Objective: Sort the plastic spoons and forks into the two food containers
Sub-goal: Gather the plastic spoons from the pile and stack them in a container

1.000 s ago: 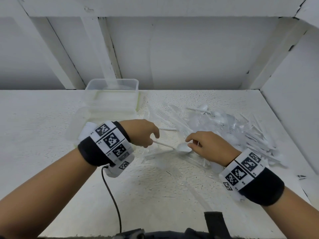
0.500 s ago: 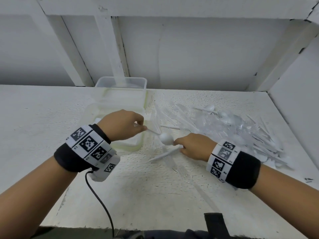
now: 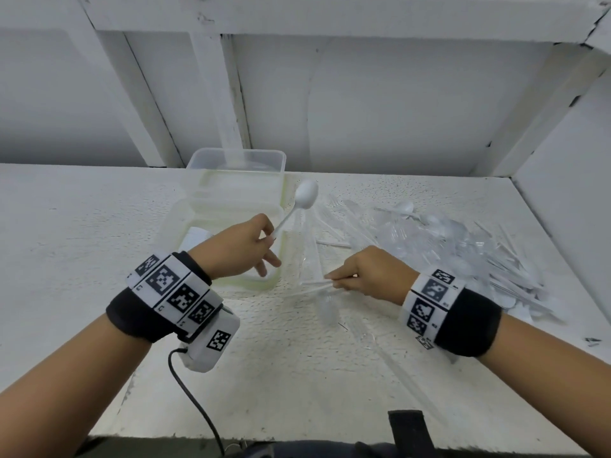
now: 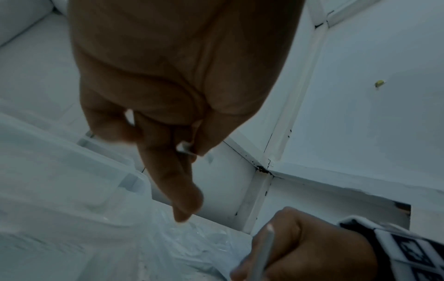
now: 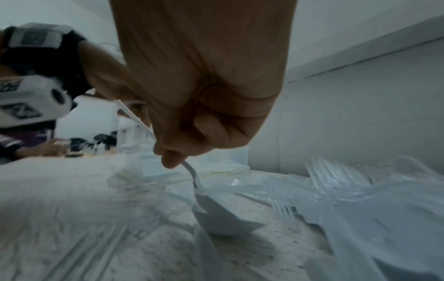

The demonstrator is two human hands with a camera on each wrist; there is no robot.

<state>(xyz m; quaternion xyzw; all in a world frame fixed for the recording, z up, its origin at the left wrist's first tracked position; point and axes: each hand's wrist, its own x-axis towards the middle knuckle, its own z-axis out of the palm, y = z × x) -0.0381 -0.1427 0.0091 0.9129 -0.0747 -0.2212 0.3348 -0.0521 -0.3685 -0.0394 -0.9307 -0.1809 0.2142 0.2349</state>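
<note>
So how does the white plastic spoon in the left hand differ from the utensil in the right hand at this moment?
The white plastic spoon in the left hand is raised, bowl up, beside the clear plastic food container; the white plastic utensil in the right hand points down at the table. The spoon's bowl shows clearly; the utensil's head is too blurred to name. Both are held by the handle.

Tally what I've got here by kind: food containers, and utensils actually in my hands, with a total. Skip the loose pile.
Food containers: 2, the far container and the near container
Utensils in hand: 2, a white spoon in the left hand and a second utensil in the right hand
Total: 4
</note>
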